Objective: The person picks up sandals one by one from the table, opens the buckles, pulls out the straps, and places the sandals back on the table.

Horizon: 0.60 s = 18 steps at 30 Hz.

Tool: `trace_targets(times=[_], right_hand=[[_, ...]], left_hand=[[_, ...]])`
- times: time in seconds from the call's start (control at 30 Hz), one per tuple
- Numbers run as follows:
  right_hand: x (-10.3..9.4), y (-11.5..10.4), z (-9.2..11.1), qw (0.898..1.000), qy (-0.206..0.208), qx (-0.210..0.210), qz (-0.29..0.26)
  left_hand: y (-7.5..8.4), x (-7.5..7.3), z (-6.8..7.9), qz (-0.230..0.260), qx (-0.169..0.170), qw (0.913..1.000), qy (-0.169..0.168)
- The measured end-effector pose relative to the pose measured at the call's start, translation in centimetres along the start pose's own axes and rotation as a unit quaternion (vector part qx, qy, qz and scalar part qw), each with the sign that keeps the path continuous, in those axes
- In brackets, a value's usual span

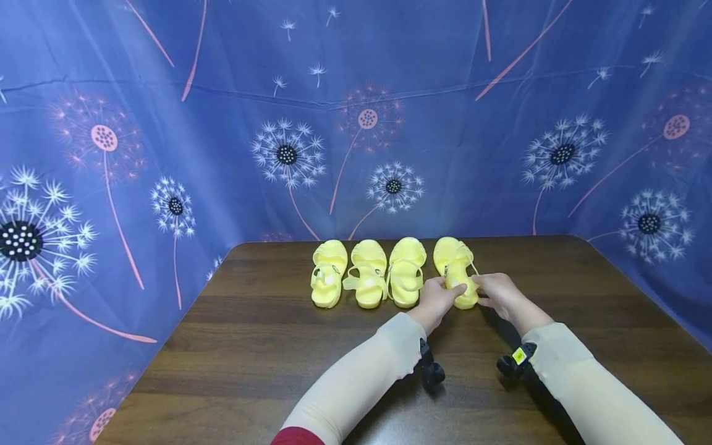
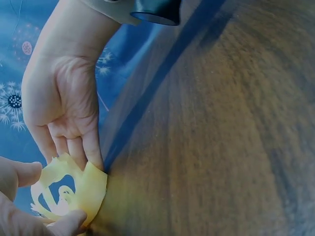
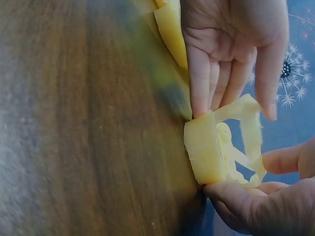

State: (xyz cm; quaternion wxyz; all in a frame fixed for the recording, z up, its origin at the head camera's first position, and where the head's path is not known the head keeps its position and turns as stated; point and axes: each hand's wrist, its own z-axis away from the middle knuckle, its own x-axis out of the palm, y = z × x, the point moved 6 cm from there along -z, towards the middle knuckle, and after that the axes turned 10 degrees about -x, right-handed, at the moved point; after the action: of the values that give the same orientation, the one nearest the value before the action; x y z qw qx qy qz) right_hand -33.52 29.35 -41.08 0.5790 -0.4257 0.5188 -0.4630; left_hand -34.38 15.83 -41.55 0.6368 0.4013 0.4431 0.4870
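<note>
At the right end of a row of yellow sandals, one sandal (image 1: 448,249) lies with its toe toward the far edge and its heel toward me. My left hand (image 1: 436,303) holds its left side near the heel, thumb reaching over the insole. From the other side my right hand (image 1: 507,299) pinches the heel end, close by the strap. Seen heel-on in the right wrist view, the sandal (image 3: 203,150) stands between both hands' fingertips, its straps looping above the sole. The left wrist view has the left thumb (image 2: 28,174) at the strap's edge.
Left of the held sandal lie three more yellow sandals, a near one (image 1: 408,250), a middle one (image 1: 369,252) and a far-left one (image 1: 330,250), all along the back of the brown wooden table (image 1: 267,346). Behind it hangs a blue dandelion-print cloth (image 1: 456,142).
</note>
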Motion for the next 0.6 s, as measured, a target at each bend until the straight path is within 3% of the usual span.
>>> trace_targets(times=[0.17, 0.33, 0.47, 0.6], right_hand=[[-0.1, 0.3, 0.1, 0.999, 0.010, 0.012, -0.032], [-0.2, 0.2, 0.2, 0.999, 0.004, 0.010, -0.052], [-0.1, 0.0, 0.5, 0.998, 0.002, 0.015, -0.057], [-0.3, -0.8, 0.6, 0.999, 0.024, 0.002, -0.048]], left_hand=[[0.3, 0.0, 0.2, -0.018, -0.002, 0.9997, -0.013], [1.0, -0.7, 0.7, -0.088, 0.024, 0.9958, 0.008], [2.0, -1.6, 1.5, -0.161, 0.048, 0.9855, 0.022], [3.3, -2.4, 2.2, -0.227, 0.072, 0.9711, 0.010]])
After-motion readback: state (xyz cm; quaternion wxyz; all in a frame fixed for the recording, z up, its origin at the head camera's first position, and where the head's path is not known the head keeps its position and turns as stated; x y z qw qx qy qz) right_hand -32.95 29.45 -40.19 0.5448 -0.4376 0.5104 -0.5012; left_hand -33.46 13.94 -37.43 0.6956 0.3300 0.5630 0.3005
